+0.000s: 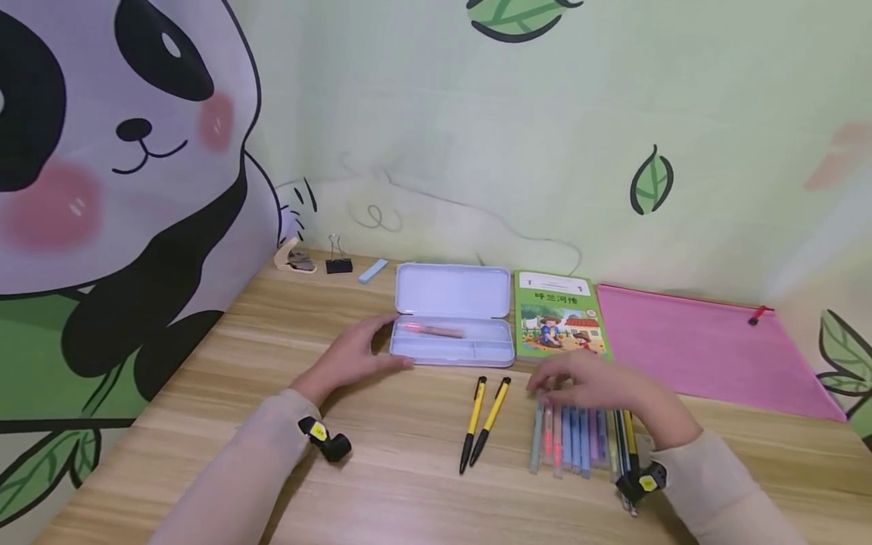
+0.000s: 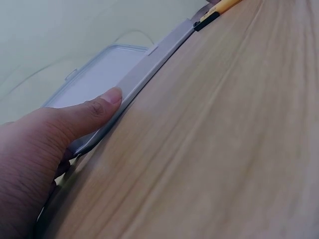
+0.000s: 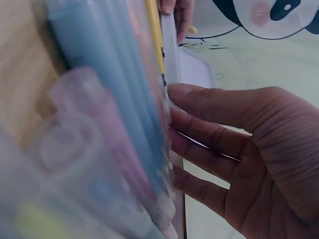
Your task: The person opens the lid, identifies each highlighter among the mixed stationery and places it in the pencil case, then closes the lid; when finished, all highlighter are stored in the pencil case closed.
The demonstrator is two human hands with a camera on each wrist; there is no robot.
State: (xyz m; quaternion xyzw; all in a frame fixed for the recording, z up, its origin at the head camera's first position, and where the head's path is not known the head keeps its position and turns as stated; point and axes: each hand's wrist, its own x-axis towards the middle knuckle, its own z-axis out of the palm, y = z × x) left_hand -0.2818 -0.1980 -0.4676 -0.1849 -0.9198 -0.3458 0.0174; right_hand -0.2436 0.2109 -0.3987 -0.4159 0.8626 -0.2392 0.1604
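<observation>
An open pale lilac pencil case point(image 1: 453, 291) stands with its lid raised, and a pink pen point(image 1: 432, 331) lies in its rear compartment. My left hand point(image 1: 354, 356) holds the left end of the case. In the left wrist view its thumb point(image 2: 102, 105) presses the front side. My right hand point(image 1: 593, 382) hovers over the upper ends of a row of pens point(image 1: 575, 443), in grey, pink, blue, purple and other colours. Its fingers are loosely bent near the pen ends point(image 3: 167, 199); no pen shows in its grasp. Two yellow-and-black pens point(image 1: 482, 424) lie between the hands.
Behind the right hand lie a green picture-covered book point(image 1: 559, 314) and a pink zip pouch point(image 1: 702, 348). Along the back left edge are a stapler point(image 1: 296, 259), a black binder clip point(image 1: 338, 266) and a small blue bar point(image 1: 372, 271). A panda-printed wall backs the wooden table point(image 1: 381, 492).
</observation>
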